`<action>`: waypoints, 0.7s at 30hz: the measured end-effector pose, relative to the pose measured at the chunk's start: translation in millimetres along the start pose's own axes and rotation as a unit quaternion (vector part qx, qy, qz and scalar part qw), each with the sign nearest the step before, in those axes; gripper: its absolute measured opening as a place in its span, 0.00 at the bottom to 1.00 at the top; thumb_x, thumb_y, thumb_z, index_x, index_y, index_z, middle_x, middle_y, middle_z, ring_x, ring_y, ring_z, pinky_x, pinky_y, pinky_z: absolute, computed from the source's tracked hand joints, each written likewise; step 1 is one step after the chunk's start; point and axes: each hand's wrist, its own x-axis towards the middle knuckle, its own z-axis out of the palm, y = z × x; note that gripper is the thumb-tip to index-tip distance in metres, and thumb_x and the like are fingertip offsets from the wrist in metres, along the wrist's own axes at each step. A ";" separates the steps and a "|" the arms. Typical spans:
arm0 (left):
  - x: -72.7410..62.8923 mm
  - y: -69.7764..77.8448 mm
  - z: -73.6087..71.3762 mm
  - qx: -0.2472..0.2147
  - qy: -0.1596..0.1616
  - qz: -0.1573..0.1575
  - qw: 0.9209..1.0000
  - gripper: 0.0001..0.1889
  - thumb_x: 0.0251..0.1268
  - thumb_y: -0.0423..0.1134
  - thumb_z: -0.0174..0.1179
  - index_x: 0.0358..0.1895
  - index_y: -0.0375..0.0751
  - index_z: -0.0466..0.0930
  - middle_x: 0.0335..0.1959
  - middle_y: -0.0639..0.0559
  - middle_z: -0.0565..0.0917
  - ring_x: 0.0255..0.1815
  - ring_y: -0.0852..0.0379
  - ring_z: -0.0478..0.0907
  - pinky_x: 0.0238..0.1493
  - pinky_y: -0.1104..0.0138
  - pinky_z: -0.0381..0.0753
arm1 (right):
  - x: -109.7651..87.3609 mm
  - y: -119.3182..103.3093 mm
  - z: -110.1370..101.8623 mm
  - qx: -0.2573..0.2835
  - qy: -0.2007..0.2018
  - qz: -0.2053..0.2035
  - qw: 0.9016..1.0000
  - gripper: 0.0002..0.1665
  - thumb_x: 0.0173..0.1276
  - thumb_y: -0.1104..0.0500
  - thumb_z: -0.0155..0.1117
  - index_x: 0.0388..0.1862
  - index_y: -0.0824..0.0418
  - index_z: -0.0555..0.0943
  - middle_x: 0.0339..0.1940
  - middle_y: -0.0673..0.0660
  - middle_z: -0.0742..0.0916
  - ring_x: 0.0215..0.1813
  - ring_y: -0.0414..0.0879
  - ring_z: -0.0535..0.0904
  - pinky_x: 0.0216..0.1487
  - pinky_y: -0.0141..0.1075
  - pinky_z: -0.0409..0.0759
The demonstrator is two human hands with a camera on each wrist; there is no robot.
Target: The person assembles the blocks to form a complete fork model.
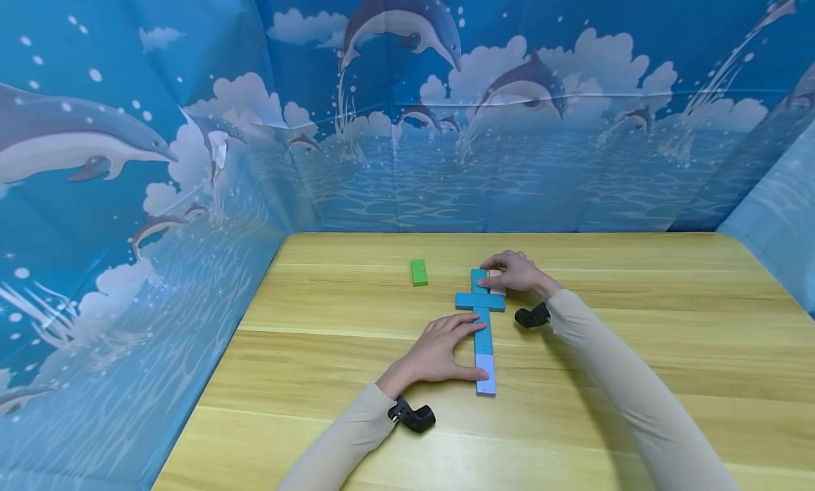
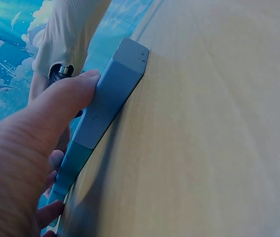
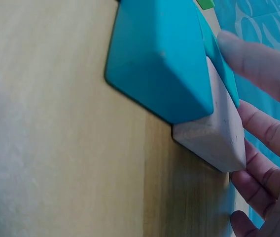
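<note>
A row of flat wooden blocks lies on the table: a teal block (image 1: 479, 279) at the far end, a crosswise blue block (image 1: 471, 302), blue blocks (image 1: 484, 341) and a lavender block (image 1: 486, 386) nearest. Beside the teal block sits a pale pink block (image 3: 211, 136), touching it and the crosswise one. My left hand (image 1: 439, 351) is spread along the row, thumb on the lavender block, fingertips at the blue blocks. With its thumb on the teal block, my right hand (image 1: 518, 273) touches the pink block's far end with its fingers.
A green block (image 1: 419, 272) lies apart, left of the row's far end. Dolphin-printed sheeting (image 1: 446, 180) stands behind and to the left of the wooden table (image 1: 318, 364). Black wrist devices (image 1: 417, 417) sit at both cuffs.
</note>
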 end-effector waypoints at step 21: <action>0.1 -1.4 1.2 0.000 0.003 0.003 1.000 0.45 0.52 0.68 0.60 0.73 0.57 0.58 0.73 0.60 0.55 0.72 0.59 0.49 0.67 0.57 0.53 | -1.5 1.2 2.9 0.000 0.002 0.008 1.000 0.29 0.62 0.45 0.67 0.56 0.61 0.80 0.62 0.67 0.71 0.61 0.65 0.58 0.57 0.63 0.53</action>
